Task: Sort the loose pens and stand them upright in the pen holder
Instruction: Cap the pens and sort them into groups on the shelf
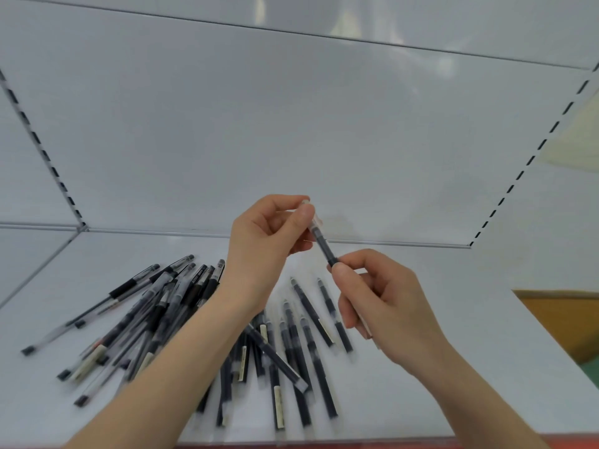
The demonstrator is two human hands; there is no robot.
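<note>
Loose pens are being left lying near the shelf's front edge while one pen is being pinched at both ends by the closed fingertips of the left hand and right hand, probably for inspecting it.

pen labels blurred, no legible text

I see a white shelf with a white back panel rising behind it. Black pens lie loose on it in two groups: a tangled heap at left, crossing and overlapping, and a looser row toward the middle, mostly side by side, tips pointing away.
</note>
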